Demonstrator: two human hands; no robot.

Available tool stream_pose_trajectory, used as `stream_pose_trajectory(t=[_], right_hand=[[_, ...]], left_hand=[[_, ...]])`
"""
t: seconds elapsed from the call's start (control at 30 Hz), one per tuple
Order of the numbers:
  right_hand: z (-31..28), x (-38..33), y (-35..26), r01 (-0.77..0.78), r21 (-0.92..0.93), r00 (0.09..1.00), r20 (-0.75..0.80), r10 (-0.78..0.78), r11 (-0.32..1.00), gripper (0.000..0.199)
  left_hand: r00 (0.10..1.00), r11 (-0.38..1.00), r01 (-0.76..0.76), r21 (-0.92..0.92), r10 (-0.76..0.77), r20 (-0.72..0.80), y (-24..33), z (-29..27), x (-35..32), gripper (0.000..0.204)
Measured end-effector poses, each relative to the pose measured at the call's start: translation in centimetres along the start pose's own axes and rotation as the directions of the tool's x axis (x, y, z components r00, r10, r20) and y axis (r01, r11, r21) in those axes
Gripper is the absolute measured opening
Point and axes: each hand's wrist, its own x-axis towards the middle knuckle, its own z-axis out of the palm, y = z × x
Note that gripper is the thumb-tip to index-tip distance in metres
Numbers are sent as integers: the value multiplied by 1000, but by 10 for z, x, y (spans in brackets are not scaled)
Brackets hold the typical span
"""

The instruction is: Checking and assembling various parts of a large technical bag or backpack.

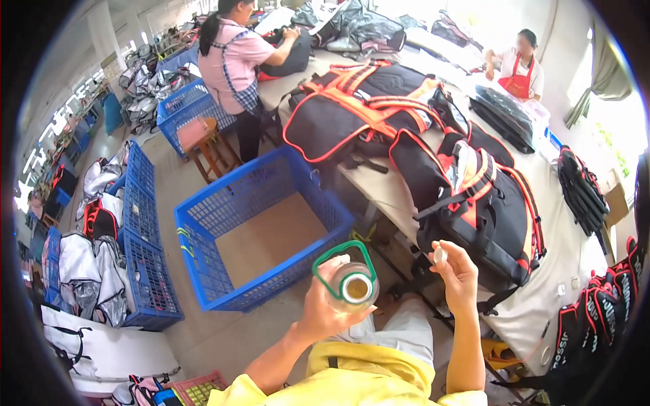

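My left hand (pixel 323 302) is wrapped round a clear plastic bottle (pixel 361 306) with a green carrying handle (pixel 357 245). The bottle's mouth is uncovered and faces up, with something yellowish-brown showing inside. Off to the right, my right hand (pixel 457 274) pinches a small white bottle cap (pixel 440 256) between thumb and fingers, apart from the bottle. Just beyond that hand, a black bag with orange trim (pixel 484 213) lies on the table.
A large blue plastic crate (pixel 261 304) with a brown bottom stands on the floor ahead. More black-and-orange bags (pixel 338 122) cover the long table (pixel 382 186). A person in pink (pixel 227 74) works at its far left, another in a red apron (pixel 518 82) across it. Blue crates (pixel 145 271) line the left.
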Motion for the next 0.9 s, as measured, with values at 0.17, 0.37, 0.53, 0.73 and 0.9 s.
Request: stream_pose_trajectory(t=[0.17,0.37,0.53,0.73,0.9], right_hand=[[-26,-14,54,-175,-1,972,-157,173,985,34],[-17,-31,65,-207,13,967,-148,207,978,31],[0,-20,64,-200,19,973,-112,201,980,30],[14,-9,71,-160,2,987,-27,160,987,31],[24,-3,68,-170,-7,985,1,170,985,31]], left_hand=[[914,943,-329,51,332,-233,33,-35,30,101],[712,775,-547,317,630,-312,53,-81,47,108],[590,700,-558,445,712,-380,46,-90,49,103],[501,573,-586,573,812,-300,66,-106,59,102],[493,522,-584,622,837,-239,78,-126,57,89]])
